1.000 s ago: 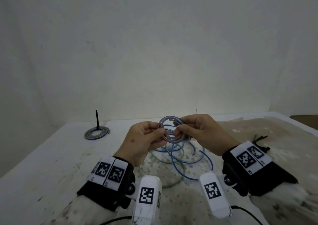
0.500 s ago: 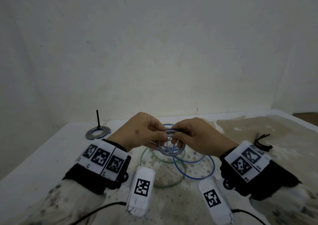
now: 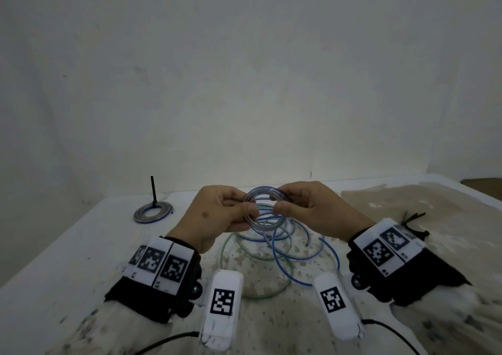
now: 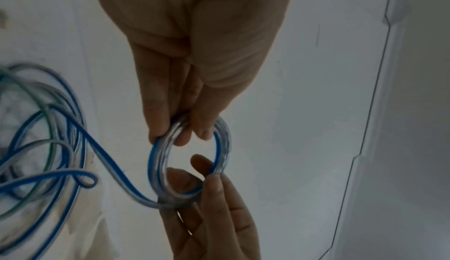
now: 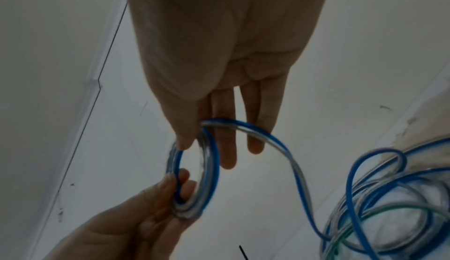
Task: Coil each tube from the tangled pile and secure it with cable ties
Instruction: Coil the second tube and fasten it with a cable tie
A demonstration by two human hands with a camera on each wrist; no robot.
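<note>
A small coil (image 3: 265, 210) of clear tube with a blue stripe is held upright above the counter (image 3: 68, 246), its loose end trailing down into the tangled pile (image 3: 274, 248) of blue, green and clear tubes below. The left hand (image 3: 217, 219) pinches the coil's left side; the right hand (image 3: 312, 210) pinches its right side, fingers curled round it.

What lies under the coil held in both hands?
Under the coil: loose blue and green tubes on the table. The hands' cover part of the pile.
</note>
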